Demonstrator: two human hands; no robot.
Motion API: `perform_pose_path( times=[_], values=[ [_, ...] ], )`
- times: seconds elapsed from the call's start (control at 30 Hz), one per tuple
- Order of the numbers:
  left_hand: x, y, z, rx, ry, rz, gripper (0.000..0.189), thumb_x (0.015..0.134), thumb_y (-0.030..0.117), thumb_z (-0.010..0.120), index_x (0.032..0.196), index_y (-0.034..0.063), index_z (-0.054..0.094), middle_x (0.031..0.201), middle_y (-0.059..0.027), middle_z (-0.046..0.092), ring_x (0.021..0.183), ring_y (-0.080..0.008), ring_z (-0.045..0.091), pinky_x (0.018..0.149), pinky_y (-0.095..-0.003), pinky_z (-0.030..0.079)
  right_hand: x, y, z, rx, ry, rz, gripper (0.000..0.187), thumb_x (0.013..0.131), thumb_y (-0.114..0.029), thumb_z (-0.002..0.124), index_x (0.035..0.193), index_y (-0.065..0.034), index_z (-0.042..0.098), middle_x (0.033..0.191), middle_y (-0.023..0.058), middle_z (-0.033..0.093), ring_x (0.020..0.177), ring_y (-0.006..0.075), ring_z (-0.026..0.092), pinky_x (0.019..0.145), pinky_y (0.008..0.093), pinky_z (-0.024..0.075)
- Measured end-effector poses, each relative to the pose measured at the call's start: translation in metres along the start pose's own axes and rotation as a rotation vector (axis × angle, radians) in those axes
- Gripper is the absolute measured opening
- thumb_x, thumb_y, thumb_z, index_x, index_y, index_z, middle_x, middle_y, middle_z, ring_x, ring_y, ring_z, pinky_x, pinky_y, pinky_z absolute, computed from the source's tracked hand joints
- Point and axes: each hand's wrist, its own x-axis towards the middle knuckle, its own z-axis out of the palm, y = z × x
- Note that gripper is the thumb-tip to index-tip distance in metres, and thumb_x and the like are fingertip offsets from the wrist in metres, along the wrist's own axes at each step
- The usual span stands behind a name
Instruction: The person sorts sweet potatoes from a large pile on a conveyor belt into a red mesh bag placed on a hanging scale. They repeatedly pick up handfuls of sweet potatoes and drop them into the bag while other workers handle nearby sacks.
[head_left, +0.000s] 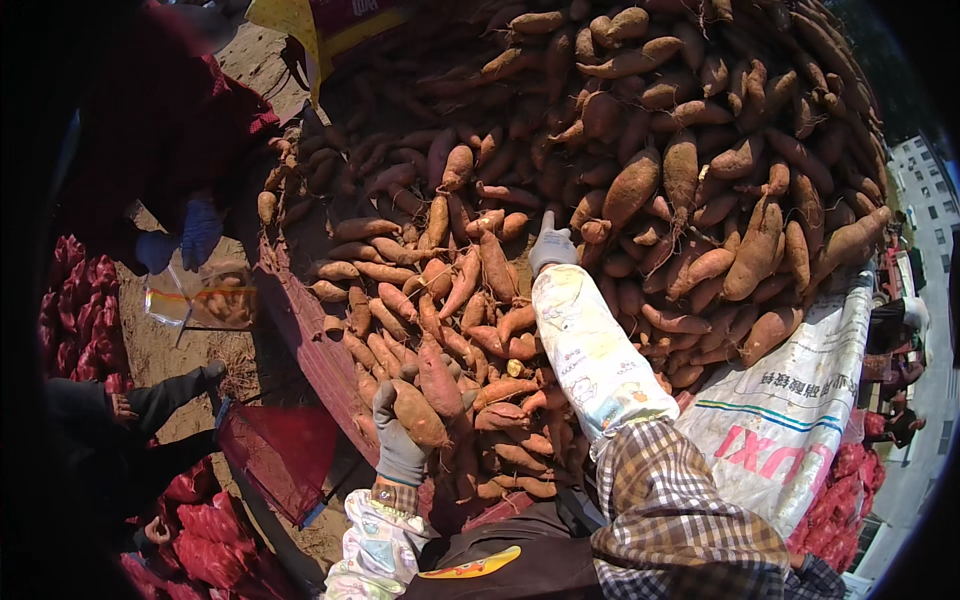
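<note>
In a grey glove, my left hand (401, 442) holds a sweet potato (418, 414) at the near left part of a large heap. A redder sweet potato (439, 377) lies right beside it, close to the gloved fingertips. My right hand (553, 246), also gloved, reaches into the middle of the heap with a finger extended; whether its other fingers grip anything cannot be told. Smaller sweet potatoes (390, 300) lie spread left of my right hand. Larger ones with thin roots and soil, such as this sweet potato (631, 187), are piled to its right.
A dark red sheet (319, 337) edges the heap on the left. A white printed woven sack (780, 397) lies at right. Blue-gloved hands (201, 232) of another person are at upper left, near a clear bag (217, 296). Red mesh sacks (214, 540) stand on the ground.
</note>
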Motion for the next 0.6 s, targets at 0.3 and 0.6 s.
perform_pose_path(
  times=[0.3,0.6],
  values=[
    [-0.017,0.027,0.035,0.248,0.019,0.094,0.076,0.093,0.057,0.063,0.145,0.0048,0.042,0.140,-0.0185,0.054,0.132,-0.0355,0.051,0.112,-0.0514,0.043,-0.182,-0.009,-0.013,1.030,-0.224,-0.589,0.062,0.089,-0.022,0.062,0.147,-0.0081,0.046,0.136,0.0242,0.059,0.117,0.0360,0.063,0.095,0.0385,0.0511],
    [-0.147,0.092,-0.087,0.054,0.066,0.156,0.049,0.096,0.020,0.064,0.140,0.0031,0.051,0.130,-0.0120,0.064,0.120,-0.0261,0.063,0.108,-0.0436,0.049,-0.370,-0.054,0.049,0.537,-0.467,-1.204,0.058,0.089,-0.023,0.069,0.141,-0.0042,0.051,0.133,0.0227,0.059,0.123,0.0372,0.058,0.104,0.0417,0.0468]
  ],
)
